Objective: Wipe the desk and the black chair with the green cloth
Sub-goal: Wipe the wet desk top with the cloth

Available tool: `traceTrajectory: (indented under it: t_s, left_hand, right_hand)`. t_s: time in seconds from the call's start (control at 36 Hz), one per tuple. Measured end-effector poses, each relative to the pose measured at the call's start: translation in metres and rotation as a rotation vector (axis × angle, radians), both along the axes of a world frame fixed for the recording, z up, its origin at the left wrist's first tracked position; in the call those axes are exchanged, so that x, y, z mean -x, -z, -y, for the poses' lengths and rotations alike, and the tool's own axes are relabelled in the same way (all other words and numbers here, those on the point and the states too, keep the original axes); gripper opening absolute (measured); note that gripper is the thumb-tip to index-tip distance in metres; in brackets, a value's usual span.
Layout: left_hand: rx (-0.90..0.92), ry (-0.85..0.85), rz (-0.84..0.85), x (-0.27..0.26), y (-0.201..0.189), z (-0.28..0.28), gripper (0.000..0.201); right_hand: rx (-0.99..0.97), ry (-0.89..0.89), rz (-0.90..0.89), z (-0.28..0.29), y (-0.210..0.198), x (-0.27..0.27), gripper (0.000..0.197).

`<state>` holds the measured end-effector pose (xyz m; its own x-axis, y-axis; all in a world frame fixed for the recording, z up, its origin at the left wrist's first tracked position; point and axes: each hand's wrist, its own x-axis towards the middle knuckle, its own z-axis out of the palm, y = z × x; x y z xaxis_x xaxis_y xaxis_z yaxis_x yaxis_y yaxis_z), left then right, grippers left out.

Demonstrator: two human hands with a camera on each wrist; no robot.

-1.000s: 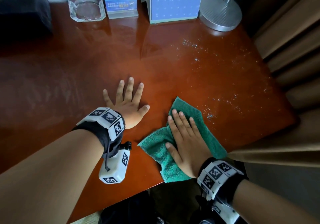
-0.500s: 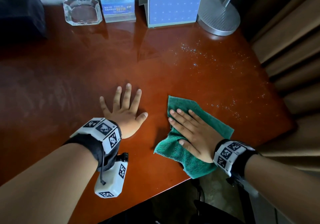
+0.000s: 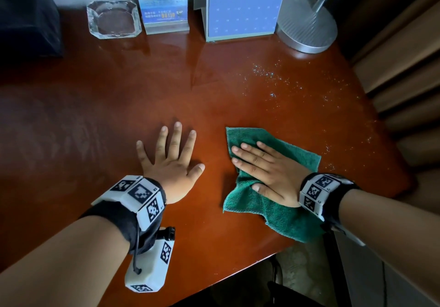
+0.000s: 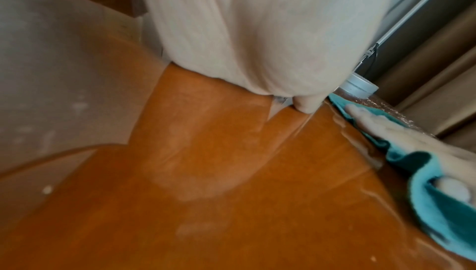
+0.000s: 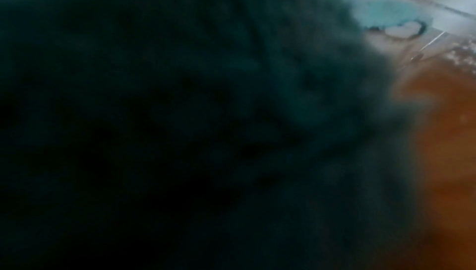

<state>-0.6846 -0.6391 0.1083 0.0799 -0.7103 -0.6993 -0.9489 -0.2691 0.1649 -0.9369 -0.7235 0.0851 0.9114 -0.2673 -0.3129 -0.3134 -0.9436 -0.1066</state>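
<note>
The green cloth [image 3: 252, 202] lies rumpled on the near right part of the desk [image 3: 119, 116], with its near corner at the front edge. The right hand [image 3: 269, 173] lies flat on top of it, fingers straight and close together, palm and thumb bearing down on the fabric; nothing is pinched. The left hand [image 3: 171, 161] rests flat on bare wood to the left of the cloth, fingers spread, apart from the fabric and serving as a brace. The cloth appears to be soft, light terry: it folds and bunches readily, so it should be driven by broad palm pressure at its middle rather than by a corner, which would probably let the loose edges curl under. The desk surface is glossy and hard, so the cloth is likely to slide with little resistance. Fine pale specks [image 3: 269, 73] are scattered over the far right area, between the cloth and the lamp base [image 3: 307, 26]; this area appears not yet wiped. Open room for strokes lies forward and to the left. At the back stand a glass ashtray [image 3: 113, 18], a sign holder [image 3: 164, 2] and a blue card stand [image 3: 242, 7]; the ashtray is fragile and the stands look easy to tip. The right edge borders a curtain [image 3: 404, 68]. Whether the dark shape below the front edge is the black chair cannot be told.
</note>
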Motion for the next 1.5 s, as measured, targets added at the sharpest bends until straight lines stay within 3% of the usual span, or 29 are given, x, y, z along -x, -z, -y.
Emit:
traceTrajectory:
  t_s: [0.81, 1.19, 1.5]
  left_hand:
    - [-0.053, 0.027, -0.028, -0.003, -0.002, 0.001, 0.067]
    - [-0.056, 0.027, -0.041, -0.002, -0.003, 0.002, 0.068]
    - [-0.054, 0.033, -0.067, -0.004, -0.003, 0.002, 0.072]
  right_hand:
    - [0.033, -0.099, 0.033, 0.096, 0.003, -0.059, 0.06]
    - [0.069, 0.041, 0.051, 0.125, 0.006, -0.088, 0.06]
    - [0.078, 0.333, 0.05, 0.155, 0.009, -0.105, 0.072]
